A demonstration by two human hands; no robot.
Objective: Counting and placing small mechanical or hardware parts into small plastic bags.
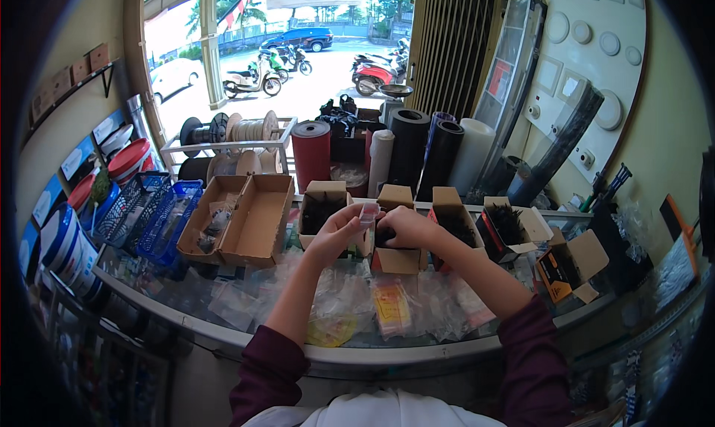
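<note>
My left hand (341, 226) pinches a small clear plastic bag (368, 215) between thumb and fingers, above the counter. Beside it, my right hand (412, 229) bends its fingers down over an open carton (396, 261); its fingertips are partly hidden, so whether they hold anything cannot be made out. Another open carton (308, 241) with dark contents is just left of the hands. To the right, a carton (447, 199) and a black-and-red carton (491, 238) contain dark, thin, pointed pieces. Flat clear plastic bags (341, 293) are spread over the glass counter below my forearms.
A yellow-and-red printed packet (392, 307) lies among the bags. Left are two cardboard trays (254, 220) and blue plastic baskets (167, 226). An orange-and-black carton (558, 273) leans at the right. Behind the counter stand a red roll (311, 156), black rolls (410, 148) and cable spools (254, 128).
</note>
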